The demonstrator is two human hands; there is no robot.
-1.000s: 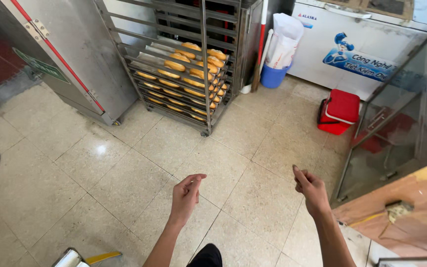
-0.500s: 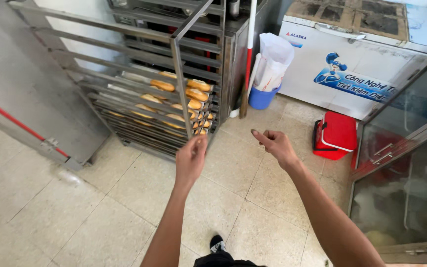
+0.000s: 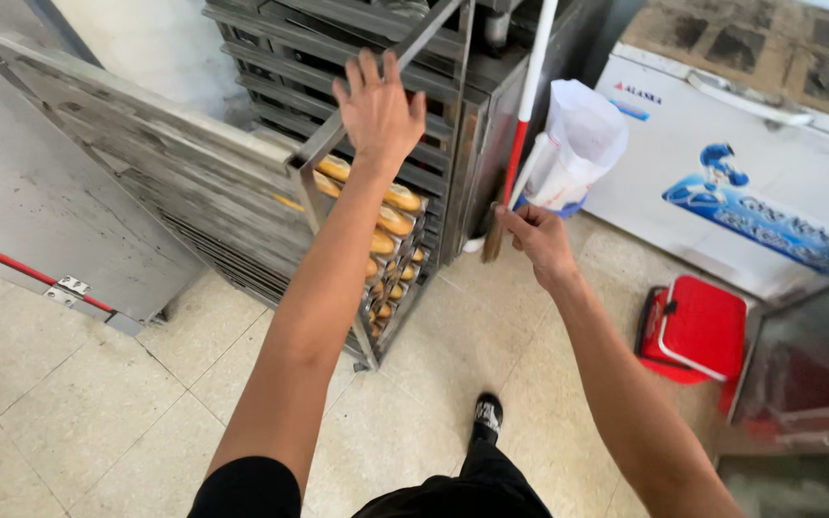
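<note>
A tall metal rack trolley (image 3: 333, 144) with many trays of golden bread rolls (image 3: 390, 221) stands right in front of me. My left hand (image 3: 376, 105) is raised with fingers spread, its palm against the rack's top corner bar. My right hand (image 3: 537, 240) hangs lower to the right, fingers loosely curled and holding nothing, close to a red and white pole (image 3: 528, 96) that leans by the rack.
An open metal oven door (image 3: 59, 221) stands at the left. A second rack (image 3: 367, 48) is behind. A white chest freezer (image 3: 750, 182), a blue bucket with a white bag (image 3: 573, 144), a red case (image 3: 693, 331) and a glass cabinet (image 3: 808, 384) are at the right.
I have stepped up to the rack. My left hand rose from waist height to the rack's top corner; my right hand moved forward beside the pole.
</note>
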